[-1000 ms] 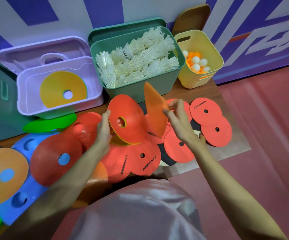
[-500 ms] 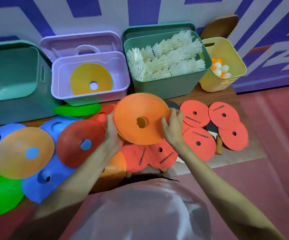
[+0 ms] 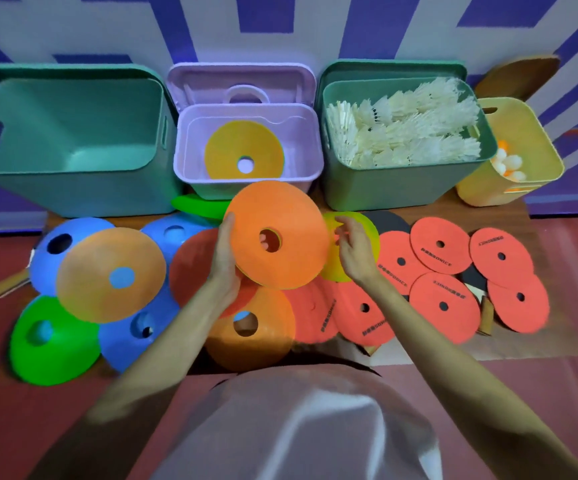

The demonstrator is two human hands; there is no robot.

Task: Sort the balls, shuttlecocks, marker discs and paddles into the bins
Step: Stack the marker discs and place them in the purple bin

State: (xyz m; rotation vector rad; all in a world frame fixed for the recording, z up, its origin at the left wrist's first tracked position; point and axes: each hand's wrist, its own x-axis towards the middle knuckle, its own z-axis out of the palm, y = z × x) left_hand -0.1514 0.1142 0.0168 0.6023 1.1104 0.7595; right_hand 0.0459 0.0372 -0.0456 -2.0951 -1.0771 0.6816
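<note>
I'm looking at red floor [image 3: 557, 393] by a purple-white wall [image 3: 315, 26]. My left hand [image 3: 225, 258] grips the orange disc [image 3: 278, 240] before the lilac bin [image 3: 246, 181]; right hand [image 3: 355, 251] looks loose, maybe touching the yellow disc [image 3: 360, 237].

Left hand [image 3: 224, 260]: grips the left edge of an orange marker disc [image 3: 278, 239], held up tilted above the pile.
Right hand [image 3: 356, 250]: fingers loosely curled just beside the disc's right edge, over a yellow-green disc [image 3: 367, 237].
Lilac bin [image 3: 190, 161]: holds one yellow disc [image 3: 242, 150].
Right green bin [image 3: 401, 181]: full of white shuttlecocks [image 3: 405, 129].
Yellow bin [image 3: 537, 147]: holds white and orange balls [image 3: 509, 164].
Left green bin [image 3: 72, 188]: nothing visible inside.
Floor: blue, green, orange and red discs overlapping.
</note>
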